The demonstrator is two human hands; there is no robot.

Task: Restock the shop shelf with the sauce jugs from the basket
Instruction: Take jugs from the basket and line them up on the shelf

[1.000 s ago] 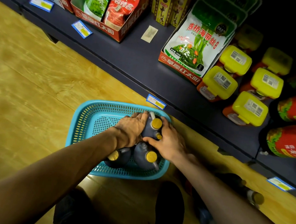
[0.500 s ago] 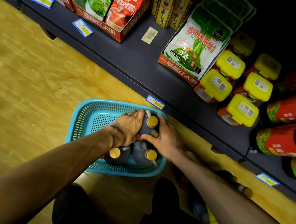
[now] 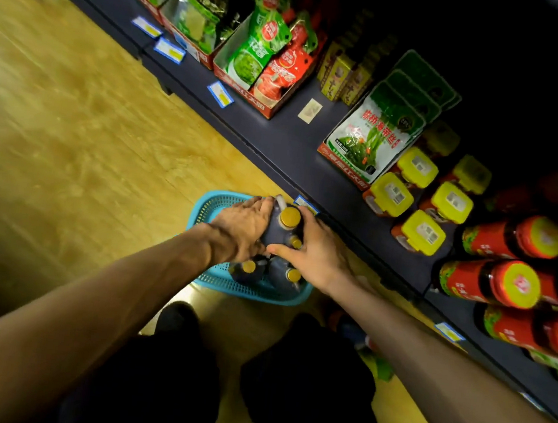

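Head view
My left hand [image 3: 242, 228]: wrapped round the left side of the top sauce jug [image 3: 280, 234], above the basket [image 3: 202, 210].
My right hand [image 3: 315, 249]: closed on that jug's right side.
Other jugs [image 3: 277, 275]: standing in the basket, under the held one.
Shelf [image 3: 278, 142]: just beyond the basket.

Bare forearms (no sleeves), apparently dark trousers [image 3: 304, 386] below.

Left hand [image 3: 241, 231] and right hand [image 3: 314, 253] squeeze dark sauce jug [image 3: 280, 234] with yellow cap, above blue basket [image 3: 248, 289]. Two more jugs [image 3: 266, 273] sit in basket on wood floor [image 3: 90, 129], beside dark shelf [image 3: 287, 150].
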